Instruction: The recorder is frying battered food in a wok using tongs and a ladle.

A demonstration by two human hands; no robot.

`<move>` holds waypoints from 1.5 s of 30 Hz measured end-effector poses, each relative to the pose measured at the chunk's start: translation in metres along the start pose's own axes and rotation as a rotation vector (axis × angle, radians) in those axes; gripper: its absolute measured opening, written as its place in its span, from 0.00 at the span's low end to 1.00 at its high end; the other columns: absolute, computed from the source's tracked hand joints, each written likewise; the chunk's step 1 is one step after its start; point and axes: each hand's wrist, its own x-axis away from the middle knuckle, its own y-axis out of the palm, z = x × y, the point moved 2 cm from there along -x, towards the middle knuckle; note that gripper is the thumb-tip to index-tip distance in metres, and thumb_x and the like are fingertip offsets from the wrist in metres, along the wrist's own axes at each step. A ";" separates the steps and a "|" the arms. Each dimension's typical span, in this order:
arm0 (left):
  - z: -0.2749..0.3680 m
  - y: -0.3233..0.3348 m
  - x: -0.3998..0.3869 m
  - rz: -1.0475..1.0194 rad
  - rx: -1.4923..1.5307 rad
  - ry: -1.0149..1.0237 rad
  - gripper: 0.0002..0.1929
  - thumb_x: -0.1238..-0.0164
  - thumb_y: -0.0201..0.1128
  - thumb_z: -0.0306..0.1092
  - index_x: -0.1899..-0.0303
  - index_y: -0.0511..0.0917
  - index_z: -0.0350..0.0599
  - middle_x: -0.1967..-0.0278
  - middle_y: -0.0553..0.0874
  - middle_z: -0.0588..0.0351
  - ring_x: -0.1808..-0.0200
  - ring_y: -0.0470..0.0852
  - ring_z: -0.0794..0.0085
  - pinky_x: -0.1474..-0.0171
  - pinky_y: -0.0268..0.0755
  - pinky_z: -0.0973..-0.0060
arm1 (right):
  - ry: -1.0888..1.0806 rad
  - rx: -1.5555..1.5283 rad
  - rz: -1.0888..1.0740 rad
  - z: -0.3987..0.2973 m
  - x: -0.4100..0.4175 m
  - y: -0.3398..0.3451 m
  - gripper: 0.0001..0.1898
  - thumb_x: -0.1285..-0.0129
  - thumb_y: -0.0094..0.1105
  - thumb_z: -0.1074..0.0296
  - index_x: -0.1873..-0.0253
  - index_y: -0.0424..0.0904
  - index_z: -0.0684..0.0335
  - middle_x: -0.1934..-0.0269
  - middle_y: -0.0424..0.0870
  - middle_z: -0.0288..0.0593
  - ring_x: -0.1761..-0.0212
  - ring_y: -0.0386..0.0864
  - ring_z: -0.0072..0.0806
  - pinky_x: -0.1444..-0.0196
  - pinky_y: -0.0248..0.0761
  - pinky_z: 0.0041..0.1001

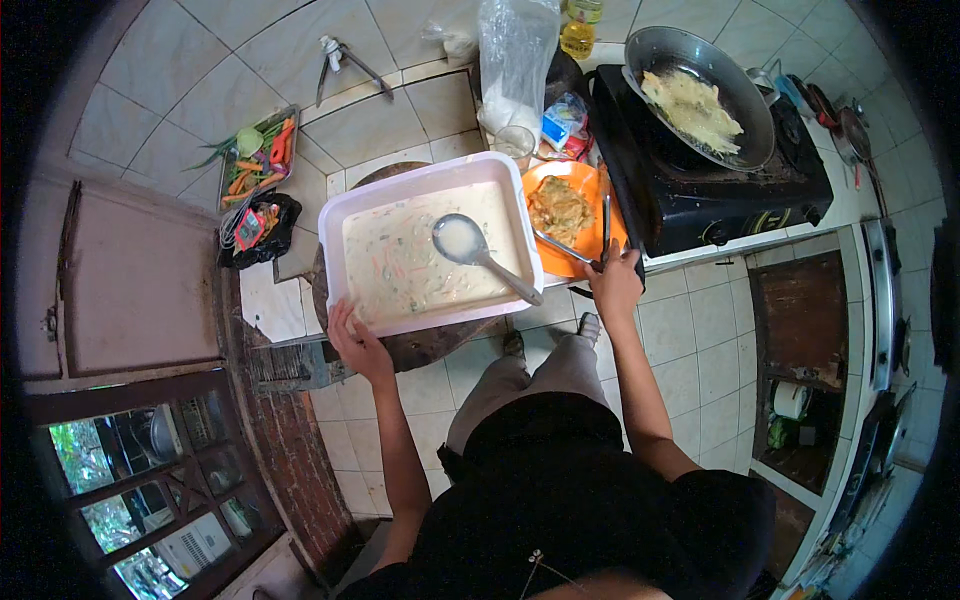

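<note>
My left hand (360, 346) grips the near left corner of a pale lilac plastic basin (429, 322). Cream-coloured batter (390, 259) with carrot shreds and green bits fills much of it. A grey ladle (510, 279) lies in the batter, its handle over the near right rim. Beside the basin, my right hand (616, 281) holds metal tongs (606, 214) at the near end, their arms spread over an orange plate (559, 264). Between those arms a browned fritter (559, 210) rests on the plate.
On a black gas stove (720, 202) sits a wok (761, 124) with a pale fritter (694, 111) in it. A drinking glass (515, 141), a plastic bag (517, 60) and an oil bottle (579, 34) stand behind the plate. A vegetable tray (259, 159) lies at the left.
</note>
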 end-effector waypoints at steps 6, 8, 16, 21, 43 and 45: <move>0.003 0.007 -0.003 -0.074 -0.190 -0.014 0.09 0.43 0.45 0.33 0.64 0.72 0.47 0.52 0.70 0.57 0.45 0.61 0.63 0.42 0.40 0.60 | -0.624 -0.230 0.361 -0.069 0.034 -0.053 0.18 0.56 0.58 0.65 0.58 0.70 0.62 0.58 0.64 0.49 0.50 0.59 0.42 0.52 0.56 0.39; 0.001 0.010 -0.006 -0.058 -0.230 -0.030 0.08 0.46 0.47 0.30 0.64 0.72 0.47 0.50 0.68 0.58 0.44 0.59 0.62 0.43 0.42 0.61 | -0.691 -0.166 0.227 -0.088 0.040 -0.041 0.16 0.57 0.58 0.65 0.61 0.71 0.62 0.60 0.65 0.48 0.51 0.60 0.41 0.54 0.56 0.38; 0.007 0.012 -0.012 0.045 -0.240 -0.068 0.09 0.47 0.48 0.30 0.63 0.72 0.44 0.50 0.68 0.53 0.45 0.59 0.57 0.43 0.46 0.61 | -0.776 0.308 -0.079 -0.109 0.033 -0.001 0.12 0.58 0.57 0.64 0.70 0.71 0.65 0.69 0.66 0.43 0.57 0.64 0.36 0.59 0.60 0.34; 0.007 0.010 -0.012 0.051 -0.257 -0.082 0.11 0.50 0.49 0.27 0.62 0.71 0.45 0.49 0.66 0.54 0.45 0.58 0.58 0.44 0.46 0.61 | -0.757 0.246 -0.152 -0.117 0.018 -0.030 0.11 0.52 0.53 0.65 0.65 0.69 0.65 0.82 0.73 0.44 0.79 0.74 0.35 0.80 0.67 0.31; 0.010 0.009 -0.013 0.091 -0.239 -0.065 0.14 0.51 0.49 0.26 0.59 0.67 0.41 0.50 0.65 0.50 0.46 0.58 0.57 0.44 0.47 0.61 | -1.292 0.201 -0.219 -0.127 0.026 -0.069 0.10 0.51 0.48 0.68 0.64 0.76 0.56 0.85 0.72 0.42 0.82 0.74 0.32 0.81 0.66 0.28; 0.008 0.010 -0.013 0.073 -0.266 -0.072 0.13 0.50 0.49 0.26 0.59 0.68 0.42 0.49 0.64 0.50 0.45 0.58 0.57 0.44 0.48 0.62 | -1.360 0.235 -0.031 -0.120 0.026 -0.081 0.11 0.51 0.50 0.66 0.61 0.76 0.51 0.86 0.70 0.36 0.86 0.71 0.25 0.85 0.63 0.24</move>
